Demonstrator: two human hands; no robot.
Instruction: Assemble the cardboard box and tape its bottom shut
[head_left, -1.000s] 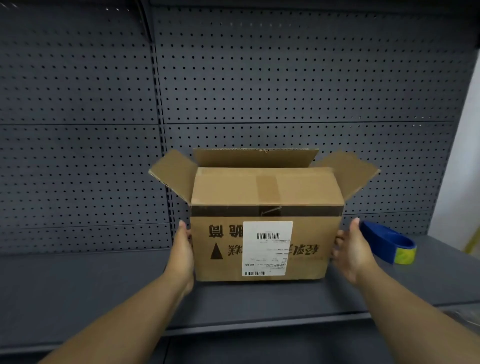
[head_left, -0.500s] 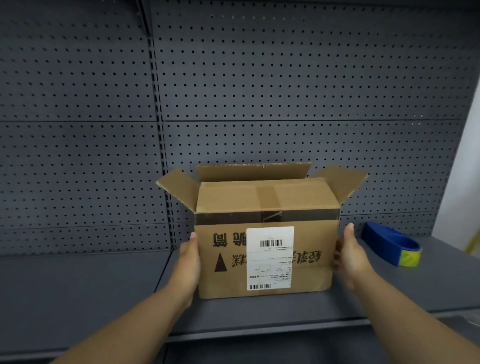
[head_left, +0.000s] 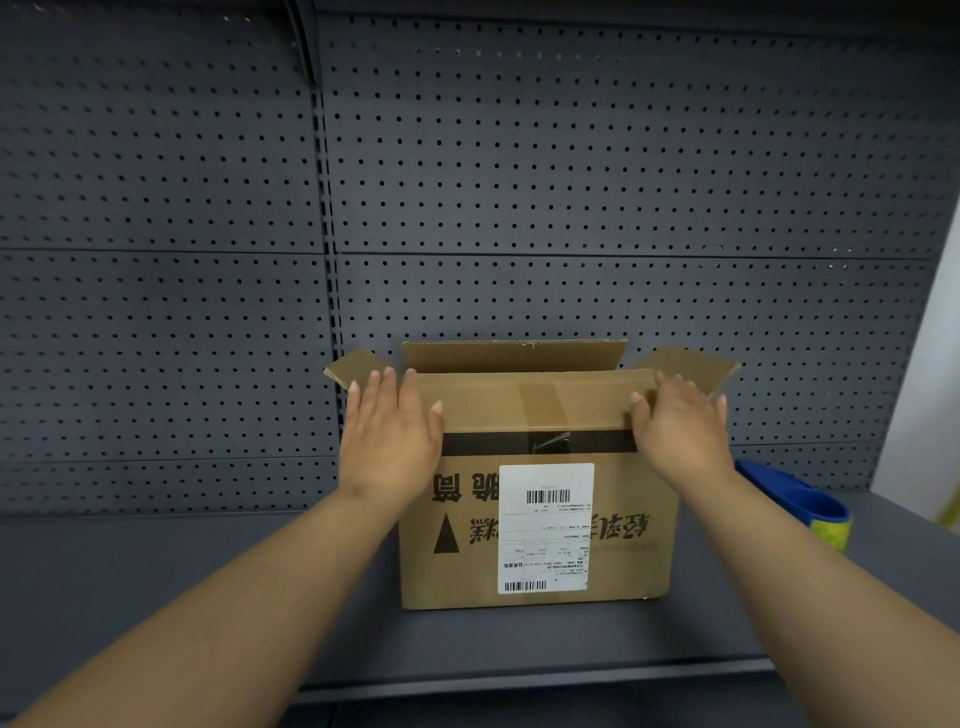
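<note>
A brown cardboard box (head_left: 623, 545) stands upside down on the grey shelf (head_left: 208, 597), its print inverted and a white shipping label on its near face. The near top flap is folded inward; the far flap stands up and the two side flaps splay outward. My left hand (head_left: 387, 436) lies flat with fingers spread over the box's upper left corner, next to the left side flap. My right hand (head_left: 678, 431) rests with curled fingers on the upper right corner, beside the right side flap. A blue tape dispenser (head_left: 795, 501) with a yellow roll lies on the shelf right of the box.
A dark pegboard wall (head_left: 571, 182) rises right behind the box. The shelf's front edge (head_left: 519, 680) runs below the box. A white wall (head_left: 930, 405) borders the shelf on the right.
Both hands left the box's lower sides and rose to its top corners, by the side flaps. The box itself stays in place on the shelf.
</note>
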